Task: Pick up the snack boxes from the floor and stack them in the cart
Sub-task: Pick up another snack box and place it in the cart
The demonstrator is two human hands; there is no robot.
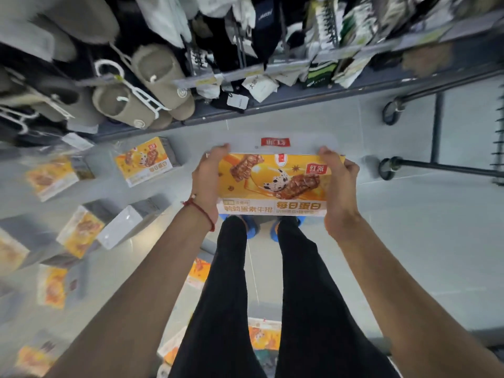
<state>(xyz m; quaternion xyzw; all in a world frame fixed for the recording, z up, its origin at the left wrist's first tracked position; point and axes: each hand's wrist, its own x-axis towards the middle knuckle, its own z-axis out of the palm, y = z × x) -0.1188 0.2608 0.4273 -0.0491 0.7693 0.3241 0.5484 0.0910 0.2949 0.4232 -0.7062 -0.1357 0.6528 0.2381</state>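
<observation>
Head view: in the middle of the frame a person holds one snack box [275, 181] flat by its short ends, printed orange face up, above the grey tiled floor [409, 241] and just beyond their blue shoes [253, 227]. The left hand [207, 181] grips the box's left end, fingers curled over the far corner and palm against the side. The right hand [341, 192] clamps the right end in the same way. A red string bracelet [200, 211] circles the left wrist. Black trousers [226, 296] fill the lower centre.

More snack boxes lie scattered on the floor at the left: one [144, 163] left of centre, near the held box, a blurred one [51, 177] further left, and others [81, 230] below them in the lower left. Another box [264, 334] shows between the legs at the bottom.

At the right edge stand the dark lower frame of the cart [436, 132] and two of its castor wheels [387, 169]. The held box is left of the cart and apart from it.

Across the top runs a shop shelf [300, 94] hung with beige slippers [152, 75] and packaged socks [264, 23].
</observation>
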